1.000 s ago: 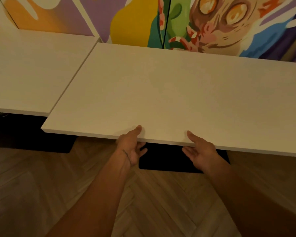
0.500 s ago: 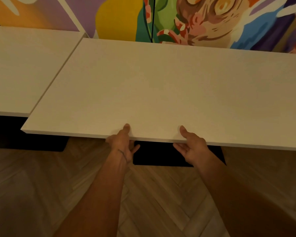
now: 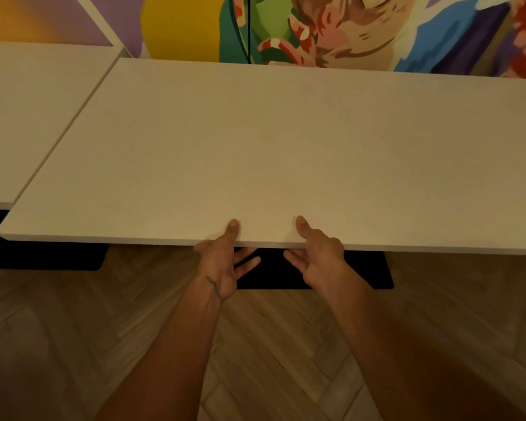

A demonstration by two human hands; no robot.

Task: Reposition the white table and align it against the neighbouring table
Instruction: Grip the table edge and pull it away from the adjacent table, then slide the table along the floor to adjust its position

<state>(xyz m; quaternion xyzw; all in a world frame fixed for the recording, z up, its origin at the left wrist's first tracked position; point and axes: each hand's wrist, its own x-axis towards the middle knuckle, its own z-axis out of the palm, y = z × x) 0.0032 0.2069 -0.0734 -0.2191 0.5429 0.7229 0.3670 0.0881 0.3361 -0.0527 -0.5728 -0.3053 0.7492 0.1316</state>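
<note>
1. Hands sit close together near the middle of the white table's (image 3: 286,147) near edge.
2. The left hand (image 3: 222,262) has its thumb flat on the top, with its fingers spread out below the edge. Its grip is clamped on the white table.
3. The right hand (image 3: 316,259) does the same just beside it: thumb on top, fingers tucked beneath, grip clamped on that edge.
4. The white table's far edge runs along the painted wall (image 3: 362,31).
5. Its left edge lies along the right edge of the neighbouring table (image 3: 37,117), with only a thin dark seam between them. I cannot tell whether the two touch.
6. The near edges are not level: the white table's near left corner juts out past the neighbouring table's near edge.
7. A black base plate (image 3: 368,275) shows on the wooden herringbone floor (image 3: 286,344) under the white table, behind the hands. Another dark base (image 3: 49,256) sits under the neighbouring table.
</note>
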